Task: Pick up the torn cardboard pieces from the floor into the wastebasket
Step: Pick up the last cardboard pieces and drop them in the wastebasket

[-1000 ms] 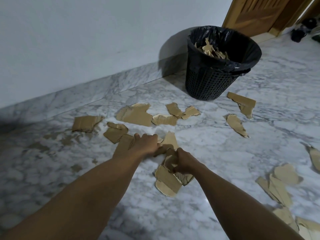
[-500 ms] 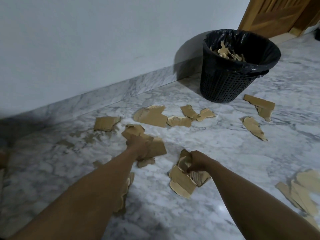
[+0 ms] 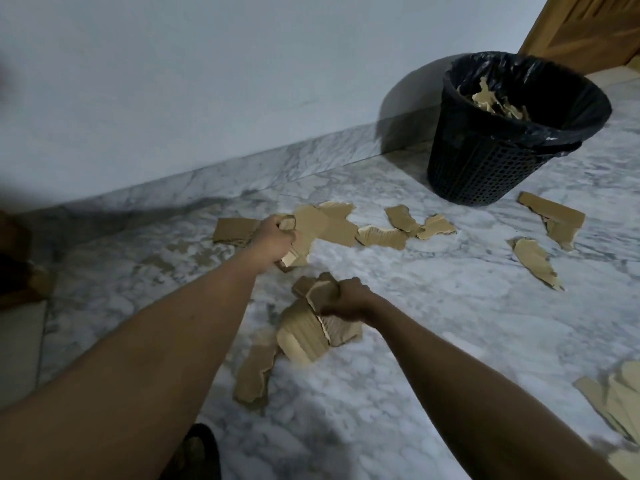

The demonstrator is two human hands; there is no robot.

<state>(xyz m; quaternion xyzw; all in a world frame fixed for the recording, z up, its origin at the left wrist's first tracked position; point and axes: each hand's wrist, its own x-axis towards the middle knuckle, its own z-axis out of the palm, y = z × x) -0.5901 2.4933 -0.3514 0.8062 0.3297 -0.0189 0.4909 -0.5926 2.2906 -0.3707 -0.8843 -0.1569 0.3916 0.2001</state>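
Observation:
Torn brown cardboard pieces lie scattered over the marble floor [image 3: 433, 306]. My left hand [image 3: 272, 239] grips a bundle of cardboard pieces [image 3: 294, 258] beside a large flat piece [image 3: 329, 225]. My right hand [image 3: 343, 299] grips a bunch of cardboard pieces [image 3: 304, 336] low over the floor. A long piece [image 3: 252, 372] lies under my left forearm. The black mesh wastebasket [image 3: 485, 168] with a black liner stands at the back right by the wall, with cardboard scraps [image 3: 491, 100] inside.
More pieces lie near the basket [image 3: 554, 216], to its front right [image 3: 535, 263], in the middle [image 3: 405, 226] and at the right edge [image 3: 620, 403]. A wooden door [image 3: 588, 26] is at the top right. The white wall [image 3: 207, 81] runs along the back.
My left hand has moved forward with its bundle to the large flat piece. My right hand keeps its bunch. The view has swung left, so the basket sits farther right.

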